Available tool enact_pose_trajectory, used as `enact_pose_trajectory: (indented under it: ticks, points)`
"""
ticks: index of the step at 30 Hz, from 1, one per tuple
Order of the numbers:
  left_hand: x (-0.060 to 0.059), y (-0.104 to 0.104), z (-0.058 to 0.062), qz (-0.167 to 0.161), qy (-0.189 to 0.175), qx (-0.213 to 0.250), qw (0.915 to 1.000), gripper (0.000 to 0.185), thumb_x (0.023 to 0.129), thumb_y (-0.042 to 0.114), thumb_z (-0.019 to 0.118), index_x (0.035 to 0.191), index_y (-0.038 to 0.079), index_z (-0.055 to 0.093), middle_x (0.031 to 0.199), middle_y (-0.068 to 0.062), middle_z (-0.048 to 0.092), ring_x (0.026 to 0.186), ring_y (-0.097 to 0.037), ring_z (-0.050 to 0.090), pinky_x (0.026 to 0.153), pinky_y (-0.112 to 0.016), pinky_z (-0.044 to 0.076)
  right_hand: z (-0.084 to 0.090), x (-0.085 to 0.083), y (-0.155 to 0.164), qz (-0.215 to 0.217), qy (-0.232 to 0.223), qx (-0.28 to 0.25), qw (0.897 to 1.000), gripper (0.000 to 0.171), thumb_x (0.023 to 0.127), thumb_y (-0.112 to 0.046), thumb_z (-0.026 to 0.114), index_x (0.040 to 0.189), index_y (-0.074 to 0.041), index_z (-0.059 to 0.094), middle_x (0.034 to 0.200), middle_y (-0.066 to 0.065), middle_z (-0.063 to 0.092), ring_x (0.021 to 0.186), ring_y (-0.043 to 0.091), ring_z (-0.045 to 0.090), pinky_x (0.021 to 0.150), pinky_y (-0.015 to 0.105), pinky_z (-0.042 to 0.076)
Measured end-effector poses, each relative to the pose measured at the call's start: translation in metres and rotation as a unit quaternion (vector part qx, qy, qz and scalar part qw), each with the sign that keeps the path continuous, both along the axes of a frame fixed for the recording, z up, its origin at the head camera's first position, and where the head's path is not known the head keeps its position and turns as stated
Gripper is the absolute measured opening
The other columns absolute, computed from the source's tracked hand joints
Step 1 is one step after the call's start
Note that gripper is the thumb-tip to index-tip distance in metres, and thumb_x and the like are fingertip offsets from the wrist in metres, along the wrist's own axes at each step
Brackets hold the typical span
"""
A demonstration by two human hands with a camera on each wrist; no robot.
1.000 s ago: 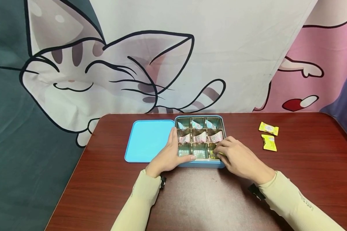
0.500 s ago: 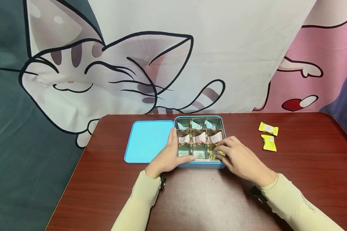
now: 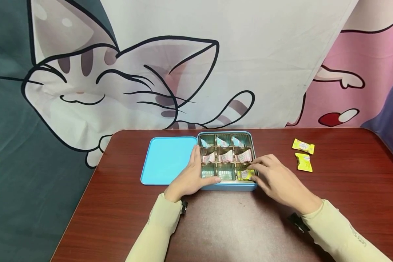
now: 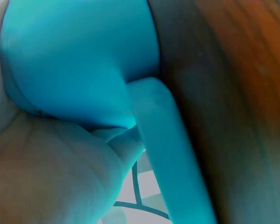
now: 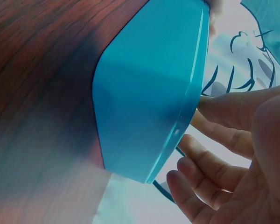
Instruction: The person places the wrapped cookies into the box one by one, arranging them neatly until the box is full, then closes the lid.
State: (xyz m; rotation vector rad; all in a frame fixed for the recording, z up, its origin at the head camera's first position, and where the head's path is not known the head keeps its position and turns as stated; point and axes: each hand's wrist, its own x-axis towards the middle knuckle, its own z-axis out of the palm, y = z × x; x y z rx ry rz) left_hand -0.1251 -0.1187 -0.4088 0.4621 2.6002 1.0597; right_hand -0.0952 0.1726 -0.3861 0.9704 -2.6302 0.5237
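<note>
A blue tin (image 3: 230, 187) with a grid of small compartments sits mid-table; wrapped candies fill its back and middle rows. My left hand (image 3: 192, 174) lies against the tin's left wall with straight fingers, its thumb on the front rim. The left wrist view has its palm (image 4: 46, 172) against the blue wall (image 4: 84, 60). A yellow candy (image 3: 246, 174) lies in the front right compartment. Beside the tin's right front corner, my right hand (image 3: 272, 176) has its fingertips at the rim next to that candy. In the right wrist view its fingers (image 5: 214, 140) are loose and hold nothing, beside the tin's corner (image 5: 144, 102).
The tin's blue lid (image 3: 168, 160) lies flat just left of the tin. Two more yellow candies (image 3: 303, 146) (image 3: 304, 162) lie on the brown table (image 3: 347, 189) to the right. A cat-print cloth hangs behind the table's far edge.
My right hand has drawn back to the right, uncovering the yellow candy now lying in the front right compartment. The left hand and the tin have not moved.
</note>
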Motion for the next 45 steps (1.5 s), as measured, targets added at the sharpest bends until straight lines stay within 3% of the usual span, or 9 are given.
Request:
enact_pose_trajectory:
  ticks: [18,26,38,45]
  points:
    - [0.0,-0.001,-0.001,0.001,-0.001,-0.005,1.0,0.126,0.087,0.06,0.071,0.158,0.011,-0.019,0.166,-0.013,-0.021,0.153,-0.023,-0.001,0.117,-0.045,0.028,0.003,0.001,0.023,-0.022,-0.008,-0.031,0.999,0.025,0.086,-0.006,0.075,0.11,-0.006,0.073,0.109,0.007,0.065,0.107,0.029,0.054,0.092,0.046,0.043]
    - [0.0,0.0,-0.001,-0.002,-0.002,-0.006,1.0,0.125,0.087,0.059,0.071,0.158,0.01,-0.02,0.166,-0.013,-0.021,0.153,-0.023,-0.002,0.117,-0.045,0.028,-0.001,-0.003,0.035,-0.045,-0.003,-0.039,0.998,0.028,0.084,-0.006,0.075,0.111,0.0,0.071,0.11,0.013,0.065,0.107,0.034,0.055,0.092,0.049,0.042]
    - [-0.001,0.001,-0.001,-0.004,-0.001,-0.009,1.0,0.125,0.087,0.059,0.071,0.158,0.011,-0.021,0.166,-0.012,-0.022,0.152,-0.027,0.007,0.114,-0.045,0.033,-0.01,-0.01,0.058,-0.085,-0.015,-0.029,0.996,0.031,0.083,-0.006,0.076,0.113,0.0,0.07,0.112,0.015,0.064,0.109,0.036,0.054,0.091,0.053,0.043]
    - [-0.001,0.0,-0.002,-0.002,-0.003,-0.004,1.0,0.125,0.087,0.058,0.071,0.158,0.011,-0.021,0.166,-0.012,-0.022,0.153,-0.025,0.004,0.115,-0.045,0.032,-0.013,-0.014,0.078,-0.1,-0.018,-0.022,0.995,0.031,0.081,-0.004,0.077,0.111,0.0,0.07,0.111,0.017,0.064,0.109,0.039,0.054,0.092,0.054,0.041]
